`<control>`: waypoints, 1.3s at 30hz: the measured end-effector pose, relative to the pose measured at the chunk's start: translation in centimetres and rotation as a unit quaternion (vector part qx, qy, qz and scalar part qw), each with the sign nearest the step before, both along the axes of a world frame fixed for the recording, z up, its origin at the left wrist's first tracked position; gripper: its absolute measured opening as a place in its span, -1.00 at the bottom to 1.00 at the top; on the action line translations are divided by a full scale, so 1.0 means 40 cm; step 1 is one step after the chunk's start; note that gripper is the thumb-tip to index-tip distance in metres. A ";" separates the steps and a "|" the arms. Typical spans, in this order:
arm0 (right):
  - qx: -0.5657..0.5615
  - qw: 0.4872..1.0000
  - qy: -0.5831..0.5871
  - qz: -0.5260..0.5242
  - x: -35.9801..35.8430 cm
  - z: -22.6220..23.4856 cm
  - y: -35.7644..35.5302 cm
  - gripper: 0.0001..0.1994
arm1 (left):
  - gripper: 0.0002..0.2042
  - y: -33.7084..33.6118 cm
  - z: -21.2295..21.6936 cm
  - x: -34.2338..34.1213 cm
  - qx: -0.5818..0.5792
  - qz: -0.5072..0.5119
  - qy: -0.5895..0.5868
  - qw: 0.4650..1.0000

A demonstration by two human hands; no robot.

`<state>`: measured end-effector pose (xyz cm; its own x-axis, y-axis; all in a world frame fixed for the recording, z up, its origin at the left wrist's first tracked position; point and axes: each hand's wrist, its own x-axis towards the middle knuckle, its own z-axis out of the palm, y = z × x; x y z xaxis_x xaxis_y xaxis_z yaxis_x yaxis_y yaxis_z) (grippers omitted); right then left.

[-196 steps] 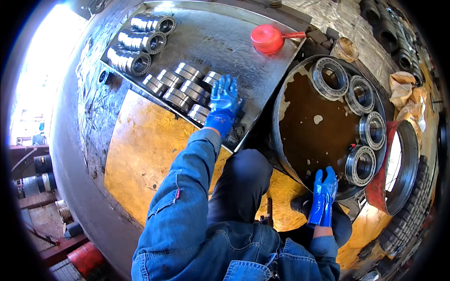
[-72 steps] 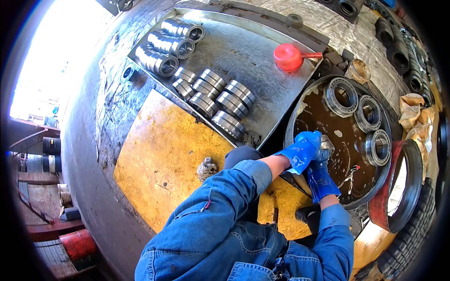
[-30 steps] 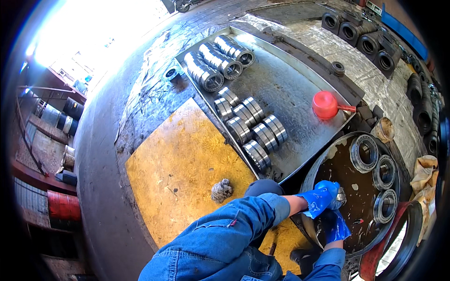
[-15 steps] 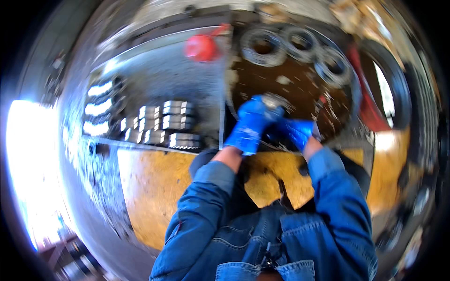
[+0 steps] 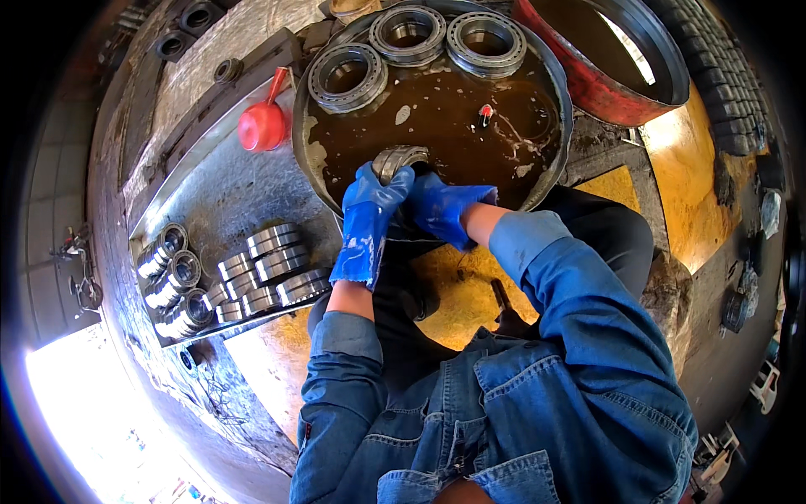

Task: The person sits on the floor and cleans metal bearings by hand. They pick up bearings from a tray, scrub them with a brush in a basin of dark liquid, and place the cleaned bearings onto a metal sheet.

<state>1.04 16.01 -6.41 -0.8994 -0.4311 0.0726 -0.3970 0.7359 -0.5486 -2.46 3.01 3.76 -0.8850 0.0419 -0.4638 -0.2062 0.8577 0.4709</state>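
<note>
Both my hands wear blue rubber gloves and meet at the near rim of a round metal basin (image 5: 554, 101) filled with brown oily liquid. My left hand (image 5: 369, 220) and my right hand (image 5: 443, 208) together grip a steel bearing ring (image 5: 400, 159), held at the liquid's near edge. Three more large bearings rest along the basin's far side: left bearing (image 5: 347, 77), middle bearing (image 5: 409, 34), right bearing (image 5: 486, 42). A small red-tipped object (image 5: 484, 112) floats in the liquid.
A flat metal tray (image 5: 220, 197) to the left holds several rows of clean bearings (image 5: 270, 273). A red funnel (image 5: 264, 123) lies at its far end. A red-rimmed tub (image 5: 604, 50) and a tyre (image 5: 714, 76) stand at the right. My knees rest on a yellow floor.
My head has swung so the basin now sits straight ahead and near. Both hands stay on the bearing at the basin's edge, as half a second ago; earlier my left hand was at the tray.
</note>
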 end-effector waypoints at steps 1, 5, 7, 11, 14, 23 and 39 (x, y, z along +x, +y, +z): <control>0.026 0.993 -0.102 0.058 0.004 0.069 0.016 -0.70 | -0.07 -0.011 0.005 0.003 -0.007 0.008 0.002 1.000; -0.085 0.908 -0.406 0.050 -0.016 0.201 0.062 -0.68 | -0.08 -0.003 0.012 0.004 -0.004 0.013 0.004 1.000; -0.253 0.853 -0.456 0.011 0.005 0.110 0.079 -0.68 | -0.08 0.014 0.014 -0.003 0.005 0.007 0.000 1.000; -0.435 0.823 -0.364 -0.037 0.025 -0.055 0.066 -0.69 | -0.09 0.001 0.005 -0.003 -0.003 0.009 0.026 1.000; -0.217 0.970 0.105 -0.026 -0.037 -0.123 -0.048 -0.75 | -0.09 -0.007 -0.017 0.000 -0.009 -0.008 0.056 0.998; -0.236 0.927 -0.285 -0.059 -0.004 -0.040 0.103 -0.74 | -0.16 -0.019 0.000 0.006 0.046 0.007 0.048 0.998; -0.217 0.951 -0.213 -0.063 -0.039 -0.034 0.043 -0.75 | -0.09 -0.020 -0.029 -0.010 0.021 -0.004 0.018 1.000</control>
